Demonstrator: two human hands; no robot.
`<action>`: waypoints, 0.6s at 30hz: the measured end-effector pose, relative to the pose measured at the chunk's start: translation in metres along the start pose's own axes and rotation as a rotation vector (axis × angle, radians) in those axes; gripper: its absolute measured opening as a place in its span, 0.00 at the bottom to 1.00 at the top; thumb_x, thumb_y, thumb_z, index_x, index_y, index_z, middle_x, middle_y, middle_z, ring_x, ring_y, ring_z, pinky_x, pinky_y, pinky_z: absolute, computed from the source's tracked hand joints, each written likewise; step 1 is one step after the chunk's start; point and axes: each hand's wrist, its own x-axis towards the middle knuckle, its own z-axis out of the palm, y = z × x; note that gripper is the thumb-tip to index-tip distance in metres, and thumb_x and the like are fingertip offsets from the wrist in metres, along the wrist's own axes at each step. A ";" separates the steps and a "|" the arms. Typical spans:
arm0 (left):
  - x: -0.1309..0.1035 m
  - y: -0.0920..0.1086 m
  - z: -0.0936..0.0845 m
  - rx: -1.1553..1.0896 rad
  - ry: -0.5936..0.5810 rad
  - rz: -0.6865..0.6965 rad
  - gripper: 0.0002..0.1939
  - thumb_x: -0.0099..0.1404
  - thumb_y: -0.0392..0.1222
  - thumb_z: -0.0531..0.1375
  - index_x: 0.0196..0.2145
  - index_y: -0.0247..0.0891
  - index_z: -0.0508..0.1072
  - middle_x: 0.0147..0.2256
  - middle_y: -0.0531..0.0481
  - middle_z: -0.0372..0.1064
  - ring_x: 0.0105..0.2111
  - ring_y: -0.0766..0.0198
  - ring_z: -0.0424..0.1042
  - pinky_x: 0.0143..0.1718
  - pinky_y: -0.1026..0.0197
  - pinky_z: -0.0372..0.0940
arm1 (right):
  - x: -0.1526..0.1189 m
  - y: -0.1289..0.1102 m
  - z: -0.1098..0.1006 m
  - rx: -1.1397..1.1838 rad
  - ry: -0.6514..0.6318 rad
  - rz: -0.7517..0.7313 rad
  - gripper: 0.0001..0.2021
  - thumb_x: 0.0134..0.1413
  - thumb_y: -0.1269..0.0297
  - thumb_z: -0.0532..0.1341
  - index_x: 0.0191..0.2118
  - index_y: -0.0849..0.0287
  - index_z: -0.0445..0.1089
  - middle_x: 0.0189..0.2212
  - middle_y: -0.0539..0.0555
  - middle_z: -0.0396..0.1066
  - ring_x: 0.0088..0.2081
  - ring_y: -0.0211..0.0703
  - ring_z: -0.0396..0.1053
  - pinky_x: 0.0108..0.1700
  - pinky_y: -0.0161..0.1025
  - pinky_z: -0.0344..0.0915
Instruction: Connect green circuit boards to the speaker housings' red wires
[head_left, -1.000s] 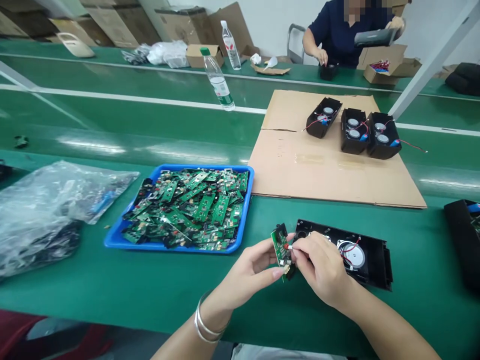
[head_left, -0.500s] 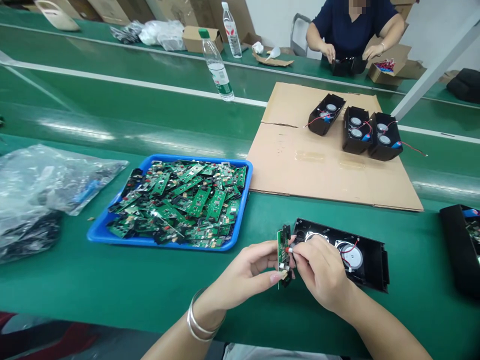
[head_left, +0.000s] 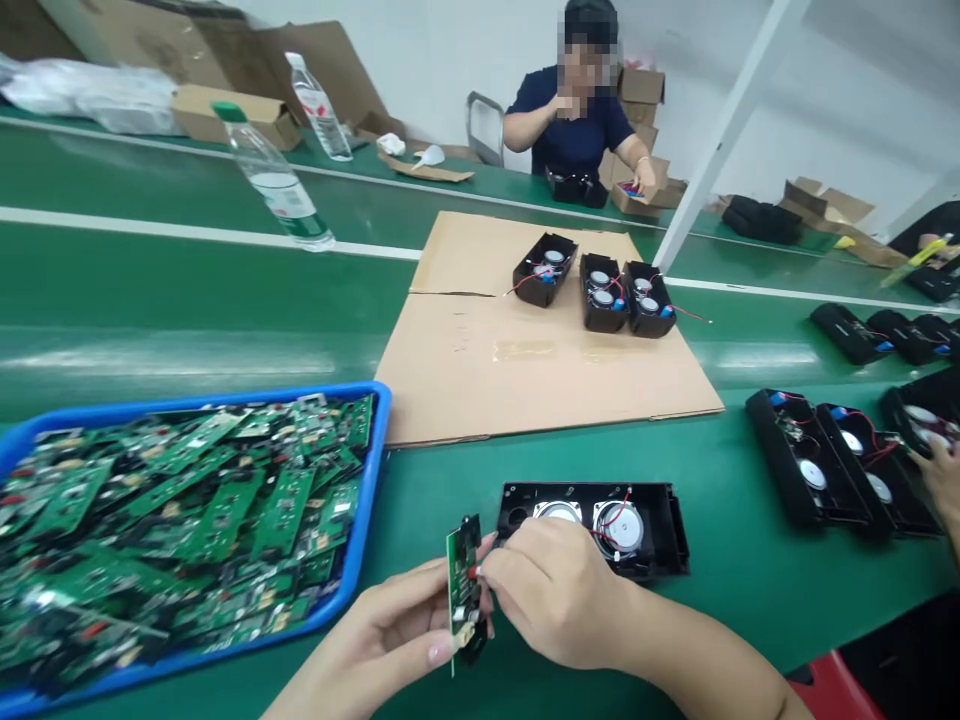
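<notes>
One green circuit board (head_left: 454,580) is at the lower centre of the frame, nearly upright, clamped in the grip of the left hand (head_left: 397,628), while the right hand (head_left: 559,592) has its grip pinched on a small white plug (head_left: 480,572) against the board's face. Just beyond, right of centre, a black speaker housing (head_left: 664,540) lies open on the green desk (head_left: 431,490). A blue tray (head_left: 367,500) of boards (head_left: 225,515) fills the lower left, and a cardboard sheet (head_left: 547,390) bearing three smaller-looking housings (head_left: 604,318) lies at upper centre.
</notes>
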 end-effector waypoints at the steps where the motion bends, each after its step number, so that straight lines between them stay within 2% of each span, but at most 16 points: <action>1: 0.000 0.000 0.001 0.012 0.012 -0.003 0.19 0.51 0.53 0.67 0.41 0.50 0.79 0.44 0.46 0.76 0.38 0.46 0.75 0.41 0.51 0.72 | 0.000 0.000 -0.001 -0.033 -0.018 0.004 0.20 0.61 0.77 0.43 0.23 0.60 0.64 0.18 0.50 0.60 0.21 0.37 0.57 0.22 0.36 0.56; 4: 0.002 0.000 0.005 0.044 0.035 -0.012 0.16 0.50 0.51 0.68 0.39 0.52 0.80 0.44 0.47 0.76 0.39 0.46 0.75 0.42 0.51 0.71 | -0.003 -0.001 -0.002 -0.034 -0.015 0.045 0.21 0.61 0.78 0.42 0.23 0.60 0.65 0.18 0.51 0.61 0.21 0.37 0.58 0.23 0.36 0.57; 9: 0.005 0.001 0.015 0.012 0.016 0.014 0.14 0.52 0.49 0.67 0.38 0.49 0.81 0.42 0.47 0.76 0.38 0.51 0.75 0.41 0.56 0.71 | -0.010 0.004 0.003 0.106 0.136 0.043 0.16 0.62 0.75 0.45 0.28 0.62 0.66 0.20 0.52 0.66 0.23 0.36 0.60 0.24 0.34 0.60; 12: 0.003 0.001 0.019 0.031 0.017 0.010 0.14 0.53 0.46 0.66 0.39 0.44 0.79 0.38 0.47 0.77 0.35 0.54 0.75 0.37 0.60 0.71 | -0.012 0.006 0.003 0.147 0.108 0.038 0.15 0.63 0.74 0.46 0.30 0.61 0.66 0.20 0.51 0.67 0.23 0.36 0.61 0.25 0.35 0.61; 15: -0.003 0.000 0.020 0.066 0.075 0.004 0.15 0.53 0.44 0.67 0.40 0.43 0.77 0.34 0.49 0.76 0.34 0.57 0.74 0.37 0.61 0.71 | -0.012 0.011 -0.011 0.254 0.033 0.027 0.13 0.67 0.67 0.47 0.36 0.62 0.67 0.29 0.55 0.72 0.31 0.39 0.67 0.34 0.38 0.67; 16: -0.006 -0.001 0.021 0.088 0.116 0.002 0.14 0.52 0.43 0.67 0.39 0.42 0.76 0.35 0.49 0.76 0.35 0.57 0.74 0.38 0.61 0.70 | -0.014 0.015 -0.019 0.269 0.031 0.071 0.13 0.67 0.64 0.47 0.39 0.63 0.66 0.32 0.56 0.72 0.35 0.40 0.68 0.38 0.39 0.68; 18: -0.012 -0.001 0.023 0.118 0.205 -0.012 0.12 0.53 0.43 0.67 0.37 0.42 0.75 0.36 0.48 0.75 0.38 0.57 0.74 0.42 0.61 0.69 | -0.021 0.024 -0.039 0.231 0.032 0.259 0.12 0.67 0.63 0.47 0.43 0.62 0.66 0.36 0.56 0.72 0.39 0.40 0.69 0.40 0.39 0.68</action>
